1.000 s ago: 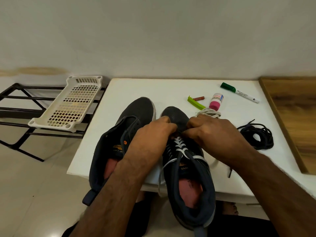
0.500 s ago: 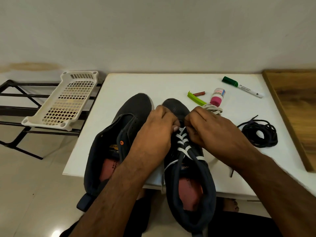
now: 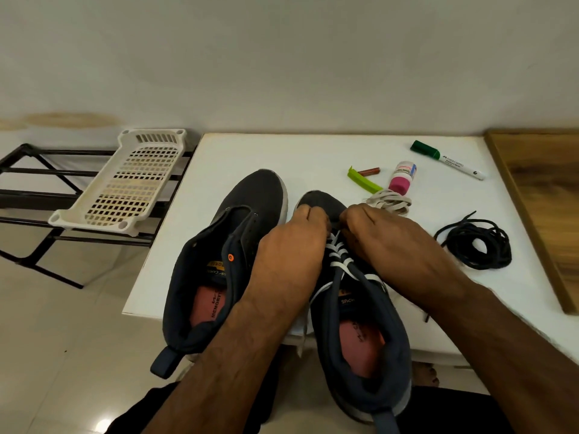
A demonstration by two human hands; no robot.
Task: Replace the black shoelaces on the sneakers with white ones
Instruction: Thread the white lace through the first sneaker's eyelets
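Shoes sit side by side on the white worktop (image 3: 313, 151), with their heels hanging over the near edge. The left sneaker (image 3: 219, 261) has no lace in it. The right sneaker (image 3: 360, 324) has a white lace (image 3: 340, 261) crossing up its front.

Both hands are on the right sneaker, up near its toe end. The left hand (image 3: 294, 245) is curled, and its fingers (image 3: 308, 213) bend down onto the top of the lacing. The right hand (image 3: 385, 242) is curled too, with its fingers tucked down beside the lace. The white lace runs right up under both sets of fingers, and they seem to pinch it there, but the fingertips are hidden, so I cannot tell for sure.

A loose end of the white lace hangs down off the worktop edge between the two shoes. A second white lace (image 3: 390, 202) lies bundled just past the right hand. The black laces (image 3: 476, 245) lie in a loose pile on the worktop to the right, apart from the hands.
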